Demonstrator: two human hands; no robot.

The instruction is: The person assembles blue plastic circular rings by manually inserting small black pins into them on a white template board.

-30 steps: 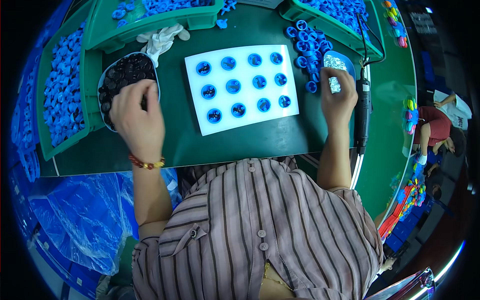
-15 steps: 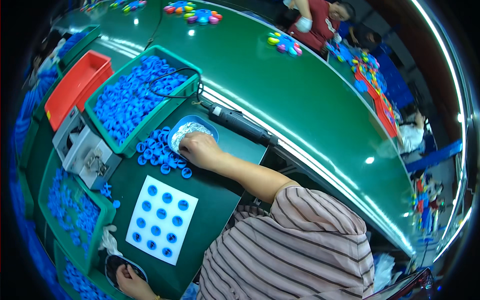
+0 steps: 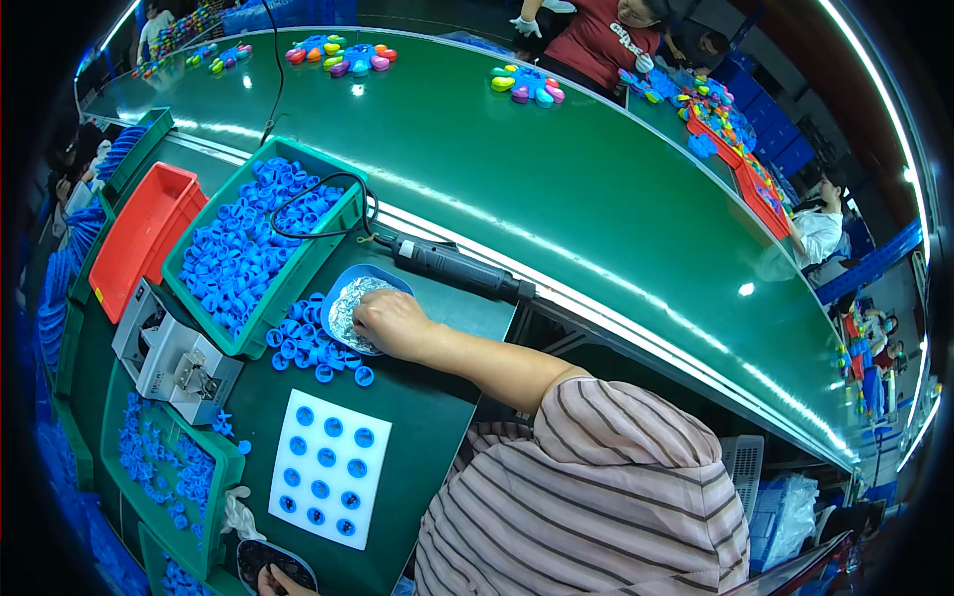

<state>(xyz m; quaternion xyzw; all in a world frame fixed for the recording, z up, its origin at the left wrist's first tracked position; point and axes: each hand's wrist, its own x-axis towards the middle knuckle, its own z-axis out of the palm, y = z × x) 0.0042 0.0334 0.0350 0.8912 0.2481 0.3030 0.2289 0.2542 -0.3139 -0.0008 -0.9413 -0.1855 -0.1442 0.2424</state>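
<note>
My right hand (image 3: 393, 324), its fingers curled and closed, reaches down into a blue dish (image 3: 397, 279) of small shiny silver pieces (image 3: 345, 307). Whatever it grips is hidden. At the lower edge, the fingers of my left hand (image 3: 283, 581) bend together over a dark-filled dish (image 3: 310, 566); I cannot make out what is in them. Between the hands lies a white board (image 3: 342, 491) with rows of round holes holding blue rings (image 3: 326, 457). Rings in its lower row show dark bits inside. Loose blue rings (image 3: 308, 343) are heaped beside the blue dish.
A green crate (image 3: 347, 214) of blue rings stands behind the heap, with a red bin (image 3: 139, 238) to its left. A grey metal fixture (image 3: 189, 363) sits by a green tray (image 3: 227, 467) of small blue parts. A corded black electric screwdriver (image 3: 457, 266) lies along the conveyor (image 3: 616, 228).
The view has shifted, so the table sits lower in the picture. My right hand stays in the dish of silver pieces, and my left hand stays at the dark-filled dish.
</note>
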